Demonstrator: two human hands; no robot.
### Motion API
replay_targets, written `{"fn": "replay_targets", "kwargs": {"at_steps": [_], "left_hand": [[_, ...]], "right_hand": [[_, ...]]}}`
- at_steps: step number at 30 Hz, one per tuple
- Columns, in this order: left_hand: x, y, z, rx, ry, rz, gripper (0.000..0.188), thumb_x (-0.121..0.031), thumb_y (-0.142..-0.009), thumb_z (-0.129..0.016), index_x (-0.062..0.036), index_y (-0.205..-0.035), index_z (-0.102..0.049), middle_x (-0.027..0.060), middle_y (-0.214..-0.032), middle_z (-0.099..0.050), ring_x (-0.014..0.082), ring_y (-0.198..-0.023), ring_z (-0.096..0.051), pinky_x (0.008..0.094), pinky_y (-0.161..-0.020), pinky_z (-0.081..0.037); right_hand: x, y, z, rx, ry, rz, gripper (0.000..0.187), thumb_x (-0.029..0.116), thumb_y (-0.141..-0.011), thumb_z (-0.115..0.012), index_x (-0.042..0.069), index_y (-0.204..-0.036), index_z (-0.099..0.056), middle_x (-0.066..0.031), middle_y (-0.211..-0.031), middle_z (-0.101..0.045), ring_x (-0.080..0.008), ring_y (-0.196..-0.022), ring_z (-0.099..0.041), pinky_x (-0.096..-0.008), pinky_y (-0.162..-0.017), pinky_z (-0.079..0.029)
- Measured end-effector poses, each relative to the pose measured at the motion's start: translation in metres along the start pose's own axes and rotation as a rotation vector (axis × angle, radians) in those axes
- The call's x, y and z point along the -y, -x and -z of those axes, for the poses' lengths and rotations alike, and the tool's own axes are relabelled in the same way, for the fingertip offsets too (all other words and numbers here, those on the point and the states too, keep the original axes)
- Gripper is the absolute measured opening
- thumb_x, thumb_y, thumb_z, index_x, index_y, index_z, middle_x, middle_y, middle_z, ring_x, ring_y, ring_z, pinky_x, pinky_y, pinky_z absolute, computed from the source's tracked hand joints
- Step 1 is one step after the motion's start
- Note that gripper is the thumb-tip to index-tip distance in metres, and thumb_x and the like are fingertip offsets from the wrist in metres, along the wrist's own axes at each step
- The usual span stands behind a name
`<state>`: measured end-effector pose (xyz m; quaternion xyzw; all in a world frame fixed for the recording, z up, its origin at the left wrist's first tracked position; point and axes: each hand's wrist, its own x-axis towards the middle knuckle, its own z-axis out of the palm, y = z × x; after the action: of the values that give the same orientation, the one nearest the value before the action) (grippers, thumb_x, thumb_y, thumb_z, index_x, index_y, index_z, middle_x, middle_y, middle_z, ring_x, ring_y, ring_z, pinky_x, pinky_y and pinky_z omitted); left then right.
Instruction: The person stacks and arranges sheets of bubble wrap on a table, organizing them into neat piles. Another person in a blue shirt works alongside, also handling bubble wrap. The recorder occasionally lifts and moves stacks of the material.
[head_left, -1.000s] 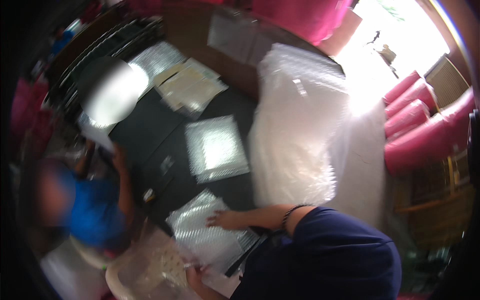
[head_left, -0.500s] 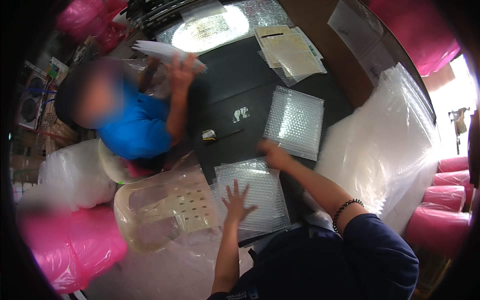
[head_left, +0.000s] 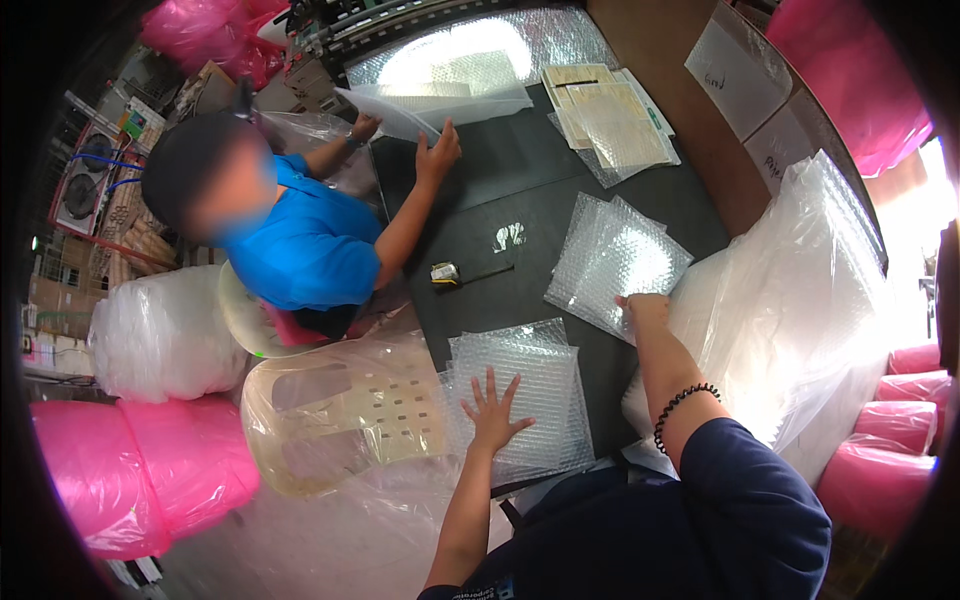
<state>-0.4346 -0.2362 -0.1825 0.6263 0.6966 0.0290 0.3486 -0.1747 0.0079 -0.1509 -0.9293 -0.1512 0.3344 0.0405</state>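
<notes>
My left hand [head_left: 494, 418] lies with its fingers spread on a pile of clear bubble-wrap bags [head_left: 540, 375] near the table's front edge. Farther right, my right hand [head_left: 646, 310] is closed on the near edge of a bubble-wrap bag [head_left: 600, 262]. That bag lies askew over another bubble-wrap bag [head_left: 665, 250], so their corners fan apart. My right fingertips are curled, and the bag's edge is partly hidden under them.
Across the black table [head_left: 470, 225], a co-worker in a blue shirt [head_left: 320, 250] handles thin white sheets [head_left: 400, 112]. A tape measure [head_left: 445, 273], papers [head_left: 610, 120] and a tall plastic-bag stack [head_left: 790, 290] are around me. A plastic-covered chair [head_left: 340, 410] stands left.
My right hand has moved rightward to the farther bags, where an upper bag now lies askew. My left hand stays spread on the near pile. The co-worker's sheets have swung lower and opened out.
</notes>
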Motion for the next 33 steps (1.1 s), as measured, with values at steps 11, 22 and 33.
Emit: {"fn": "replay_targets", "kwargs": {"at_steps": [11, 22, 33], "left_hand": [[0.039, -0.007, 0.038, 0.094, 0.535, 0.010, 0.061, -0.057, -0.081, -0.050, -0.0243, -0.132, -0.042, 0.0074, -0.145, -0.023, 0.0278, -0.134, -0.016, 0.0545, -0.104, -0.013], [-0.039, 0.065, 0.178, 0.375, 0.669, -0.690, 0.087, -0.050, -0.076, -0.063, 0.0003, -0.136, -0.026, 0.0138, -0.143, -0.026, 0.0271, -0.132, -0.025, 0.0374, -0.107, -0.020], [0.011, 0.071, 0.123, -0.003, 1.444, -0.026, 0.051, -0.024, -0.085, -0.061, -0.0002, -0.127, -0.043, 0.0042, -0.108, -0.058, 0.0115, -0.091, -0.057, 0.0250, -0.080, -0.046]], "right_hand": [[0.014, 0.134, 0.116, -0.135, 0.035, 1.361, 0.028, -0.003, -0.061, -0.063, 0.006, -0.088, -0.062, -0.0125, -0.081, -0.065, -0.0319, -0.083, -0.061, -0.0380, -0.075, -0.046], [-0.074, 0.302, 0.097, 0.159, 0.787, 2.440, 0.012, 0.014, -0.070, -0.055, 0.013, -0.078, -0.063, 0.0015, -0.091, -0.062, -0.0156, -0.089, -0.058, -0.0318, -0.093, -0.039], [-0.082, 0.246, 0.112, -0.126, -0.203, 2.270, 0.024, 0.020, -0.074, -0.056, 0.019, -0.095, -0.068, -0.0036, -0.115, -0.059, -0.0231, -0.114, -0.050, -0.0425, -0.101, -0.033]]}}
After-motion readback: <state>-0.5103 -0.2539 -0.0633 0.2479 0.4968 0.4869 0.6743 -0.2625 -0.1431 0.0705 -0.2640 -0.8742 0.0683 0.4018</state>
